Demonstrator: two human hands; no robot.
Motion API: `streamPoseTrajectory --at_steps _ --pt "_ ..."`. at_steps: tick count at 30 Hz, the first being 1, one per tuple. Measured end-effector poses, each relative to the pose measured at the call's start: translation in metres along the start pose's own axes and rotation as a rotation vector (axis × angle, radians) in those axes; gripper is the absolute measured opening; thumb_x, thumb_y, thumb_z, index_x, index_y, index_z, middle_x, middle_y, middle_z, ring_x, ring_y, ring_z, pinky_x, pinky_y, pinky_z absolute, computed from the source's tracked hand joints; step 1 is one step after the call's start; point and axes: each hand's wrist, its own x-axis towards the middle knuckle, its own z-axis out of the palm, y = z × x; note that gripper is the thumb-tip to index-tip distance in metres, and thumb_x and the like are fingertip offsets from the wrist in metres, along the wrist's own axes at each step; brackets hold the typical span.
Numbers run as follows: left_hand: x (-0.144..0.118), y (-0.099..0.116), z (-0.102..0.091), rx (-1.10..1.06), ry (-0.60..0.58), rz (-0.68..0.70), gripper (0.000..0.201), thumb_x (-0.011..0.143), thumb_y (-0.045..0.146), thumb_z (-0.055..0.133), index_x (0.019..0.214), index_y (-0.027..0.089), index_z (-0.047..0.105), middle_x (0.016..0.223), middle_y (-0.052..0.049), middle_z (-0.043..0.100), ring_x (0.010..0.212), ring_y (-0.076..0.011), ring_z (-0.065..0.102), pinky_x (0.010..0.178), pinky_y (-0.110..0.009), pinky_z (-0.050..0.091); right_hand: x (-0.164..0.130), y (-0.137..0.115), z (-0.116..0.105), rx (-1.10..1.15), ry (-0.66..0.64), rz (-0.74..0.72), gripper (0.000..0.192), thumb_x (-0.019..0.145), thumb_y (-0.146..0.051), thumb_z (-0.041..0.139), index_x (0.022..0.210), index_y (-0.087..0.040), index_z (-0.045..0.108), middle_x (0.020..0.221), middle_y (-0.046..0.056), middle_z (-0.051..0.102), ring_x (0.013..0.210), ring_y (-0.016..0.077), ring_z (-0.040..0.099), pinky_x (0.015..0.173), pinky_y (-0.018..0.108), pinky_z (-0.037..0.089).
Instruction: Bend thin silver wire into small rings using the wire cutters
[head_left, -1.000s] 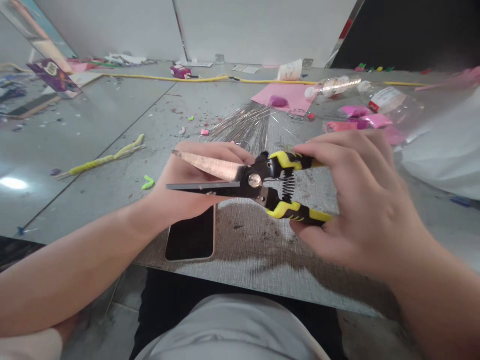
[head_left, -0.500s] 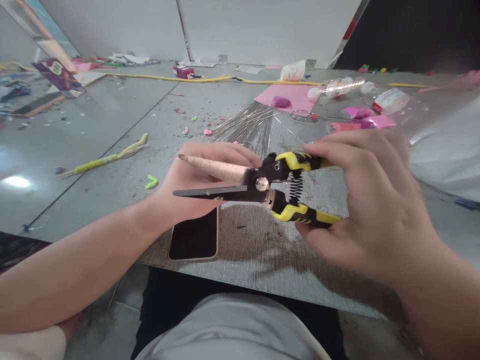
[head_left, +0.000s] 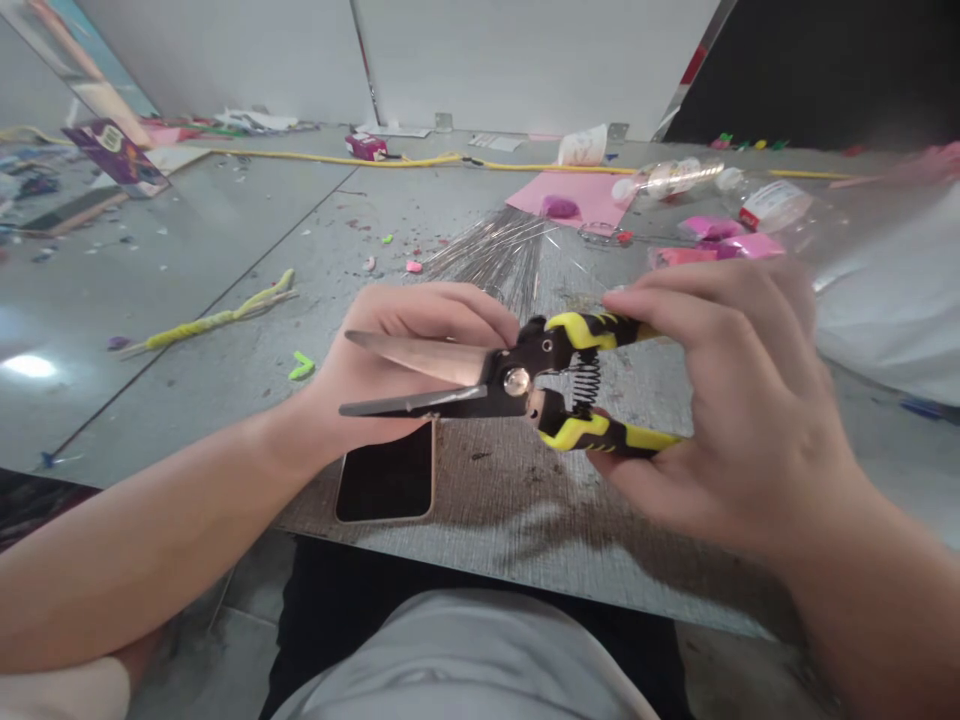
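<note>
My right hand (head_left: pixel 757 400) grips the black-and-yellow handles of a pair of shears (head_left: pixel 516 382). Their blades point left and stand apart, and a coil spring shows between the handles. Behind the blades is my left hand (head_left: pixel 375 370), its fingers curled; the blades partly cover it, and whatever it may hold is hidden. Under my left hand a phone (head_left: pixel 386 480) with a dark screen lies at the table's near edge. A fan of thin metal wires (head_left: pixel 499 250) spreads over the table just beyond my hands.
Left of my hands lie a yellow-green wrapped strand (head_left: pixel 217 322) and a bright green scrap (head_left: pixel 301 365). Farther back are a pink sheet (head_left: pixel 517 195) bearing a purple lump (head_left: pixel 561 207), plastic bottles (head_left: pixel 780 205), pink packets (head_left: pixel 742 243) and a yellow cord (head_left: pixel 300 156).
The shears have tipped slightly, their blade tips moving a little toward me and to the left. My hands have otherwise hardly moved.
</note>
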Motion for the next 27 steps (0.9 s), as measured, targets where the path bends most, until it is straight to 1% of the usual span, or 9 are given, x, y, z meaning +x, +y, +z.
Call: streamPoseTrajectory --at_steps 3,7,9,13,16,20,24,26,27 --pt "0.000 0.000 -0.002 0.040 -0.011 0.025 0.004 0.085 0.029 0.078 0.083 0.026 0.080 0.095 -0.006 0.075 0.080 -0.0196 0.069 0.071 -0.031 0.054 -0.001 0.001 0.000 -0.023 0.001 0.014 0.075 0.074 -0.031 0.068 0.143 -0.033 0.040 0.132 0.010 0.056 0.132 0.0440 0.052 0.111 0.069 0.038" --pt "0.000 0.002 -0.005 0.055 0.018 -0.088 0.019 0.075 0.042 0.087 0.075 0.024 0.081 0.093 -0.010 0.076 0.079 -0.0233 0.070 0.071 -0.034 0.055 -0.001 0.001 0.000 -0.020 0.024 0.013 0.076 0.075 -0.034 0.069 0.145 -0.035 0.040 0.132 0.010 0.055 0.132 0.0444 0.050 0.109 0.068 0.041" --pt "0.000 0.003 -0.006 0.052 0.023 -0.127 0.020 0.071 0.042 0.089 0.074 0.024 0.081 0.092 -0.010 0.077 0.079 -0.0241 0.071 0.072 -0.034 0.055 -0.001 0.001 0.000 -0.021 0.019 0.017 0.078 0.074 -0.033 0.071 0.146 -0.035 0.039 0.132 0.011 0.054 0.133 0.0454 0.048 0.109 0.068 0.040" --pt "0.000 0.005 -0.005 0.061 0.001 -0.163 0.017 0.073 0.043 0.088 0.073 0.027 0.081 0.091 -0.009 0.078 0.079 -0.0246 0.072 0.073 -0.035 0.056 -0.001 0.001 0.000 -0.009 -0.008 0.040 0.079 0.076 -0.034 0.069 0.148 -0.041 0.036 0.136 0.008 0.052 0.136 0.0454 0.047 0.108 0.068 0.041" --pt "0.000 0.005 -0.003 0.056 0.002 -0.136 0.019 0.073 0.045 0.087 0.072 0.028 0.081 0.091 -0.009 0.078 0.075 -0.0238 0.072 0.072 -0.034 0.057 -0.001 -0.001 0.002 0.012 0.001 0.036 0.078 0.075 -0.036 0.068 0.146 -0.040 0.036 0.134 0.007 0.054 0.133 0.0437 0.050 0.109 0.069 0.040" --pt "-0.001 0.007 -0.003 0.059 0.027 -0.136 0.016 0.073 0.042 0.087 0.074 0.027 0.081 0.091 -0.009 0.078 0.078 -0.0239 0.072 0.072 -0.033 0.057 -0.002 -0.005 0.004 -0.002 0.058 0.030 0.079 0.069 -0.031 0.070 0.142 -0.031 0.040 0.130 0.011 0.055 0.131 0.0423 0.051 0.113 0.066 0.037" --pt "0.001 0.005 -0.006 0.010 -0.052 -0.116 0.011 0.074 0.033 0.088 0.077 0.026 0.080 0.095 -0.009 0.077 0.079 -0.0231 0.073 0.073 -0.032 0.058 -0.001 -0.007 0.004 -0.035 0.024 0.037 0.082 0.070 -0.030 0.066 0.146 -0.033 0.036 0.135 0.010 0.051 0.134 0.0431 0.047 0.116 0.068 0.032" --pt "0.005 -0.001 -0.008 -0.010 -0.105 -0.058 0.009 0.077 0.030 0.085 0.082 0.024 0.080 0.097 -0.009 0.076 0.082 -0.0226 0.073 0.074 -0.032 0.060 0.000 -0.006 0.005 -0.036 0.016 0.013 0.082 0.073 -0.031 0.061 0.150 -0.032 0.034 0.137 0.011 0.049 0.133 0.0437 0.047 0.115 0.071 0.030" --pt "0.006 -0.004 -0.009 -0.023 -0.123 0.023 0.010 0.077 0.027 0.086 0.083 0.023 0.079 0.095 -0.009 0.075 0.079 -0.0212 0.073 0.071 -0.031 0.060 0.001 -0.006 0.007 -0.029 0.029 -0.015 0.082 0.074 -0.030 0.059 0.151 -0.029 0.034 0.137 0.012 0.048 0.133 0.0438 0.047 0.113 0.071 0.031"
